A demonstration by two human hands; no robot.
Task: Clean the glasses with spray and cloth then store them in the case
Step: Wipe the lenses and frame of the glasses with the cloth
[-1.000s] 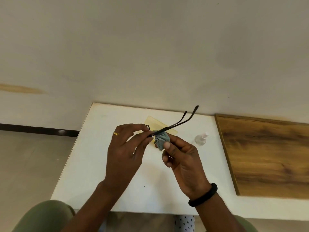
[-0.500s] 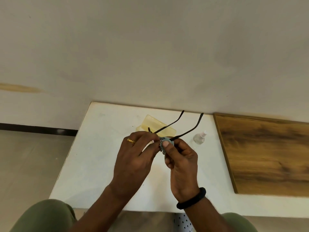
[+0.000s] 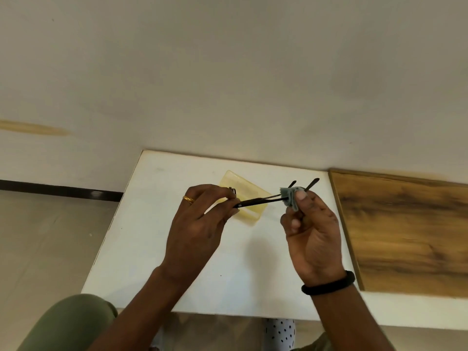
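Above the white rectangular tabletop [image 3: 152, 236], I hold the thin black-framed glasses [image 3: 255, 200] in the air between both hands, clear of the surface. My left hand [image 3: 200, 224] grasps their front end: the thumb lies under the hinge and the fingers curl over the top, so the lenses are almost wholly hidden behind my fingers. A gold ring [image 3: 188, 199] sits on one finger of that hand. Both temple arms run from there toward my right and away from me, close together. My right hand [image 3: 311, 239] pinches a small grey-blue cloth [image 3: 290, 196] between thumb and forefinger. The cloth is bunched round both arms near their far ends, and only the two dark tips poke out beyond it. My other right fingers are curled loosely toward the palm, and a black band [image 3: 328, 283] circles that wrist. Below the glasses, a translucent pale-yellow plastic case [image 3: 249, 214] lies flat on the tabletop toward the far edge, set at an angle; I cannot tell whether its lid is up or down. Just beside the tabletop on my right lies a brown wood-grain board [image 3: 405, 236]. My olive-green trousers [image 3: 68, 323] show at the near edge, and a plain pale wall [image 3: 228, 72] rises behind the table, with a black skirting strip [image 3: 60, 190] along its foot at my left.
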